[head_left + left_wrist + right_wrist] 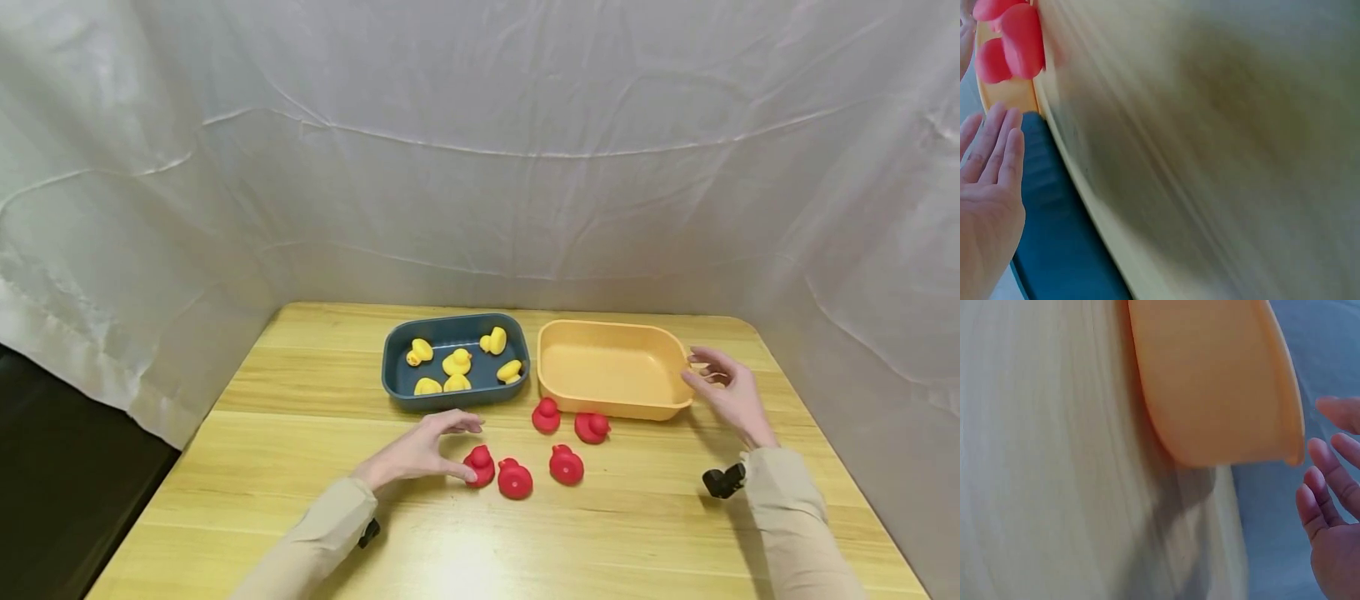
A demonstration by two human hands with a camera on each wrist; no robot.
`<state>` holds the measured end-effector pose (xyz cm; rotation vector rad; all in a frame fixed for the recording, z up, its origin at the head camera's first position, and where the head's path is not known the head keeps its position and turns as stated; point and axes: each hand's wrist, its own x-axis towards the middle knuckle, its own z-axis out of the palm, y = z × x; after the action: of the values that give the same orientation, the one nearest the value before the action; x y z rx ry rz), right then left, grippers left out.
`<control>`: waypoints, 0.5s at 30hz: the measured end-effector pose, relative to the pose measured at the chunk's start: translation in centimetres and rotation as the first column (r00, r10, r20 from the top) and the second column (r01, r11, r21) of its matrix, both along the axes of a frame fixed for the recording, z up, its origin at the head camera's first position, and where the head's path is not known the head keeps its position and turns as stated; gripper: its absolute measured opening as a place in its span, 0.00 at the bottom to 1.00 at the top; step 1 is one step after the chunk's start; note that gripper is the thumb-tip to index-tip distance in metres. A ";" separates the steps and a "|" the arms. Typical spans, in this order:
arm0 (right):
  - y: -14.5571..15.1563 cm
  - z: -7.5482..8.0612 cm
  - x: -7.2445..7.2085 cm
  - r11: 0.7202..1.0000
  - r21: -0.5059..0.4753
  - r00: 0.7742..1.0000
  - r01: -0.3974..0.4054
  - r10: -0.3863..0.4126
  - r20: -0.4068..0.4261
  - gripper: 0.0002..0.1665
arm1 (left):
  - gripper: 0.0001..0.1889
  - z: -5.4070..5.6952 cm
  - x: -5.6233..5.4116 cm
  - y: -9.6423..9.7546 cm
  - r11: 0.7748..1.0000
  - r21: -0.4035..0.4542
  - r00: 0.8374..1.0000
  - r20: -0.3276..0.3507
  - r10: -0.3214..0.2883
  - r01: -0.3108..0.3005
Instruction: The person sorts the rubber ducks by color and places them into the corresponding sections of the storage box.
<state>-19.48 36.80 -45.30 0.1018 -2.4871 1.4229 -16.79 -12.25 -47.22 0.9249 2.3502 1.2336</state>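
Observation:
My left hand (420, 447), thumb and fingers spread, reaches over the table at the leftmost red rubber duck (480, 468); the thumb tip overlaps that duck. In the left wrist view the fingers (1007, 147) are extended beside the dark blue bin (1060, 225). At the right end of the orange bin (607, 372), my right hand (729, 396) has its thumb and fingers apart around the rim. The right wrist view shows a small gap between those fingers (1316, 506) and the bin wall. Several more red ducks (515, 479) lie in front of the bins.
The dark blue bin (453, 403) stands left of the orange one and holds several yellow rubber ducks (457, 362). Two red ducks lie close against the orange bin's front wall. White sheeting (525, 200) hangs behind and on both sides of the wooden table (300, 375).

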 end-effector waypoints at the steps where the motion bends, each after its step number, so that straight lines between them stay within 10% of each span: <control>1: 0.3 -0.1 0.1 1.000 -0.001 1.000 0.012 -0.012 0.021 0.26 | 0.41 0.0 0.0 0.1 1.000 -0.016 1.000 0.006 -0.011 0.012; 15: 2.1 -1.3 0.2 0.986 -0.154 0.958 -0.064 0.104 0.266 0.39 | 0.36 -0.2 0.0 1.1 0.990 -0.125 0.997 0.033 -0.068 0.071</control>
<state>-19.25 38.87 -46.59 -0.0197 -2.6107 1.7536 -16.78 -11.12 -47.47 0.9330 2.3228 1.0516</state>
